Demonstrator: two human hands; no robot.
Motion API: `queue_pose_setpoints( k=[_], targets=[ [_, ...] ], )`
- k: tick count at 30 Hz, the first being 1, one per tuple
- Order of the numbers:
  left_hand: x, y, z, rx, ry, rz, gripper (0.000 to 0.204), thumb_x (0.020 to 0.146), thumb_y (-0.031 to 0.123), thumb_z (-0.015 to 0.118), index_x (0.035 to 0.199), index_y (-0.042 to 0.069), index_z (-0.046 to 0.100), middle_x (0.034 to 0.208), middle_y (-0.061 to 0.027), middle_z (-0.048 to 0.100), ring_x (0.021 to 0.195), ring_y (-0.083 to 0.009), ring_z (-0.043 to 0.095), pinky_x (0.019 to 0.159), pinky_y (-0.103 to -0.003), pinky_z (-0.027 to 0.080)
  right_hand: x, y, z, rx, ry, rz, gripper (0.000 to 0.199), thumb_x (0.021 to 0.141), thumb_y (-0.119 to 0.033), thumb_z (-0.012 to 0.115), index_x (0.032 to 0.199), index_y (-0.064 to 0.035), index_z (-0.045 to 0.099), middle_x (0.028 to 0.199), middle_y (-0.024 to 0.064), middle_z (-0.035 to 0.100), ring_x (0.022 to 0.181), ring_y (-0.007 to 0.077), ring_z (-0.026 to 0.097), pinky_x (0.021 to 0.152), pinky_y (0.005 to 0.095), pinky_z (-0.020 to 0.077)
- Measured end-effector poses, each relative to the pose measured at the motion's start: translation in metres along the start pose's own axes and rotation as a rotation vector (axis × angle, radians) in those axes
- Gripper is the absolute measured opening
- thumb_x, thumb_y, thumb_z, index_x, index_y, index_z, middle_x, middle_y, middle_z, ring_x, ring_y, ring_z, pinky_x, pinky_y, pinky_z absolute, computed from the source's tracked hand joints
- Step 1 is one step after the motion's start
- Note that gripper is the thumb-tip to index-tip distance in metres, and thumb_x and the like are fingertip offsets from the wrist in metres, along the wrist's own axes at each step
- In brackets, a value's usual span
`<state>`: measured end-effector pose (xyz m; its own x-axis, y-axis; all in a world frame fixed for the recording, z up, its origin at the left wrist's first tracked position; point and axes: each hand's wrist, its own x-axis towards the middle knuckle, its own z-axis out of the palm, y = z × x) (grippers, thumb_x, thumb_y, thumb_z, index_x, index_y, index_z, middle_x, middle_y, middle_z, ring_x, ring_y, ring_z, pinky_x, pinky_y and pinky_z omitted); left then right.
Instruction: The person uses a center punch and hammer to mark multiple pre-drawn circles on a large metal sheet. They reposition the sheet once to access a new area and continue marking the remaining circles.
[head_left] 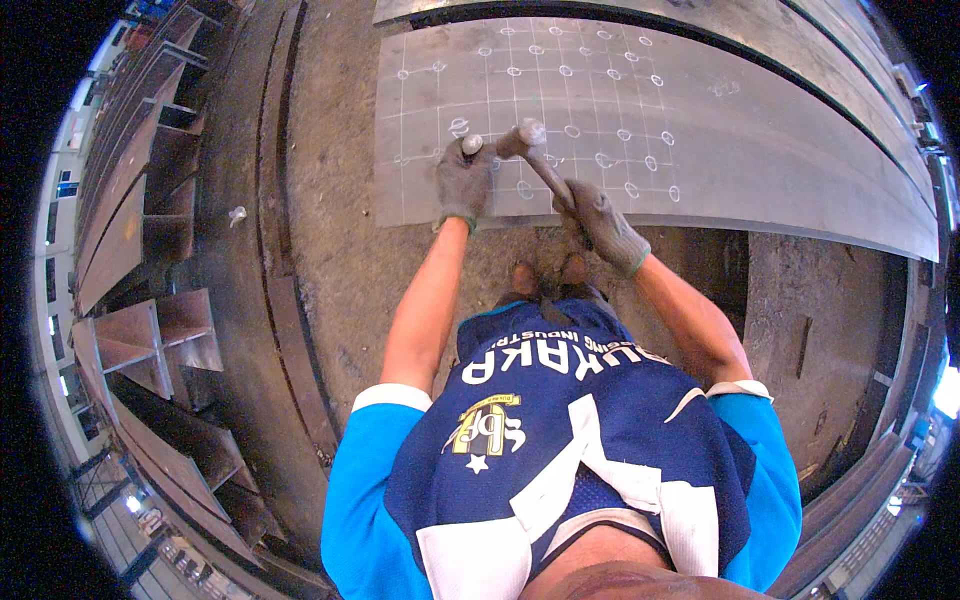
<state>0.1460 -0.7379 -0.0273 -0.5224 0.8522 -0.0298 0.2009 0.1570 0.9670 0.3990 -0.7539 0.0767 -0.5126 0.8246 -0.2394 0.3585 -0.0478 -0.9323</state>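
Note:
My left hand (465,185), in a grey work glove, is closed round a short metal punch (472,144). Only its round, shiny top shows above my fingers; the tip is hidden. Gloved too, my right hand (600,222) grips the handle of a hammer (547,174). The hammer's head is just right of the punch, close to its top; I cannot tell whether they touch. Beneath both lies a large grey steel plate (800,165), marked with a grid of white chalk lines and several small circles at the crossings. My left hand is over the plate's left part, near its front edge.
More long steel plates (690,22) lie beyond this one. Along the left side stand several welded steel beams (130,345), with a long dark bar (285,330) on the floor nearer to me. My shoes (548,272) are on the dirty floor before the plate's front edge.

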Motion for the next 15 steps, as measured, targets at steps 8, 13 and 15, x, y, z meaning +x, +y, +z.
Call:
queue_pose_setpoints(
  k=[8,13,15],
  targets=[
    [-0.01,0.017,-0.008,0.209,-0.076,0.059,0.044,0.089,0.038,0.08,0.119,0.007,0.069,0.103,-0.0136,0.077,0.094,-0.0289,0.074,0.085,-0.043,0.057,0.045,-0.141,-0.013,0.437,0.015,-0.235,0.044,0.11,-0.048,0.04,0.093,-0.0117,0.058,0.067,-0.0012,0.05,0.049,0.013,0.04,0.044,0.0305,0.0322],
    [-0.006,0.013,-0.001,0.26,-0.154,0.122,0.042,0.09,0.037,0.078,0.12,0.009,0.069,0.108,-0.0151,0.076,0.1,-0.0289,0.073,0.088,-0.043,0.056,0.084,-0.042,-0.019,0.126,-0.083,-0.23,0.029,0.109,-0.031,0.049,0.102,-0.006,0.063,0.084,0.0096,0.065,0.075,0.0222,0.063,0.063,0.0416,0.0483],
    [-0.001,0.004,-0.002,0.257,-0.119,0.246,0.04,0.091,0.034,0.078,0.12,0.009,0.069,0.11,-0.0154,0.076,0.102,-0.0293,0.073,0.089,-0.043,0.056,0.067,-0.025,-0.03,-0.574,-0.172,-0.034,0.031,0.107,-0.031,0.052,0.108,-0.0032,0.063,0.093,0.0165,0.067,0.083,0.0329,0.066,0.071,0.0487,0.0498]
  ],
)
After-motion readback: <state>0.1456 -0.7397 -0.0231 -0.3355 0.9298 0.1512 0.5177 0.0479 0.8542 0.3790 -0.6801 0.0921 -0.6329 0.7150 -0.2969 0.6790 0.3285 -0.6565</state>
